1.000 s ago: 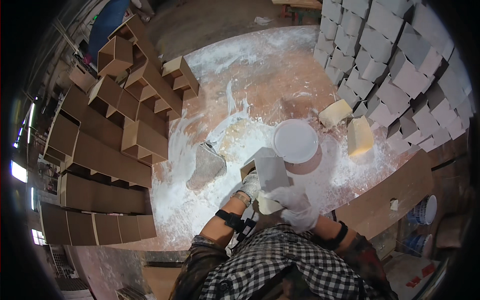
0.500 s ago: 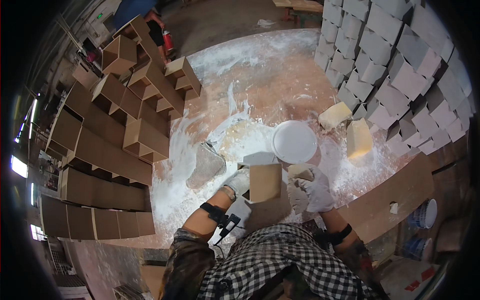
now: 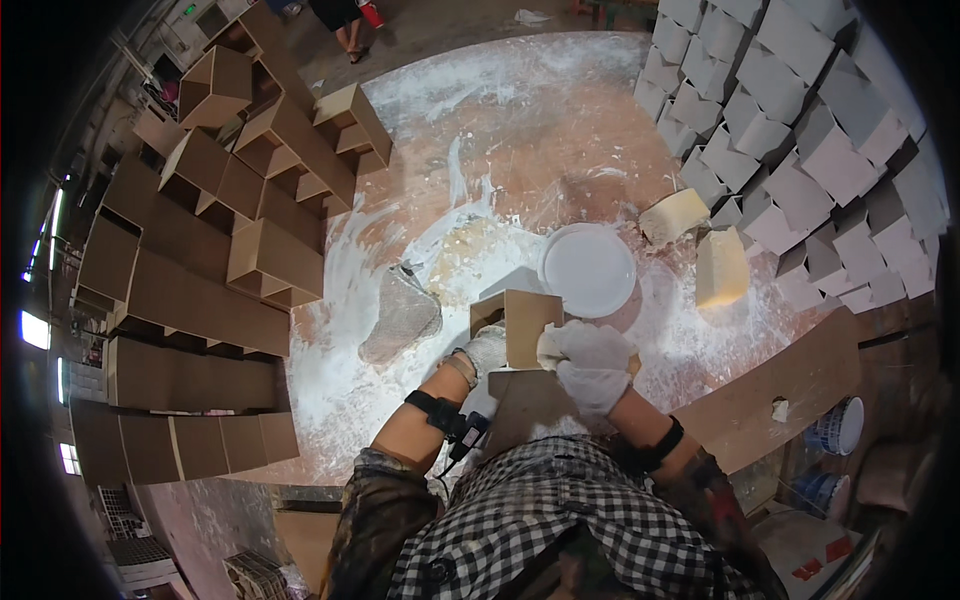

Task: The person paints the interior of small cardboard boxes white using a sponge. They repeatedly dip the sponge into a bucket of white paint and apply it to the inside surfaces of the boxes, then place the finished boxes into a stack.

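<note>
Okay, fingers first. The left hand [image 3: 487, 348], in a whitish glove, is pushed into the open end of a small cardboard box [image 3: 534, 332] from the left side, and it's got hold of the box from in there. The fingertips are out of sight inside, so I can't tell how far they're spread. The box has a plain brown face turned up toward the wearer and a greyish side on the far left.

The right hand [image 3: 590, 366], also gloved, is just to the right of the box with its fingers curled in around a pale sponge piece [image 3: 634, 366]. Most of that is covered by the glove, only a yellowish edge pokes out on the right. The fingertips overlap the box's right edge from this angle; can't say for sure if they're actually touching it.

Just beyond the box there's a round white tub [image 3: 588, 268]. Right of that are two chunky yellow sponge blocks [image 3: 722, 268], near each other. Over on the left, a crumpled grey mesh cloth [image 3: 402, 316] lies on the table [image 3: 540, 130], which is smeared all over with white.

Further out, brown boxes [image 3: 275, 255] are stacked on the left, and grey-white boxes [image 3: 780, 135] on the right. Way at the back, somebody's legs [image 3: 345, 30] show.
</note>
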The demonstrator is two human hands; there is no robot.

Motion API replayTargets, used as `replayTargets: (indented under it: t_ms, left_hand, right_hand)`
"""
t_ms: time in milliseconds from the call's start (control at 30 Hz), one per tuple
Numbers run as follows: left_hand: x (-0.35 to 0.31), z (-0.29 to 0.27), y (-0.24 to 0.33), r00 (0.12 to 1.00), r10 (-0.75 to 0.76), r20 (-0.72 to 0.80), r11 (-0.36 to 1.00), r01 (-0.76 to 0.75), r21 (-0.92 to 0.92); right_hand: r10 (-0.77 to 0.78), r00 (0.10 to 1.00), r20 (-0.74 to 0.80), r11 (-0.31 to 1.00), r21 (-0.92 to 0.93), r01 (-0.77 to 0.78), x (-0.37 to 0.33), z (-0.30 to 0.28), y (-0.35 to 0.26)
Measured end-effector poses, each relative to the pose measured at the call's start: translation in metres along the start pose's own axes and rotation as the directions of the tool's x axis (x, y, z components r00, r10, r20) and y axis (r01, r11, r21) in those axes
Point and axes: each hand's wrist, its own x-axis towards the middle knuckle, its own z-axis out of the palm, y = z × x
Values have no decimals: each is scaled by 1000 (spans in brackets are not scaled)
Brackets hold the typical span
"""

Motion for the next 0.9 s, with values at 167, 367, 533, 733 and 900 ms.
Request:
replayTargets:
  t_ms: [167,367,533,733,900]
  left_hand:
    - [20,-3,20,966,-228,123,967,239,-83]
    - [17,-8,21,971,-149,189,982,167,-83]
    - [18,2,10,953,-209,220,963,240,-126]
    - [21,30,-17,982,-145,120,985,156,-81]
    - [16,42,-30,975,-182,128,980,191,-60]
  right_hand:
    - [-45,988,-145,990,-138,25,46,18,37]
    - [-43,988,-151,961,-276,-1,7,33,39]
    - [-60,985,-160,992,-120,41,-13,24,18]
    - [39,977,-210,984,-164,-75,53,34,64]
    - [-115,976,-184,991,-91,99,-2,39,34]
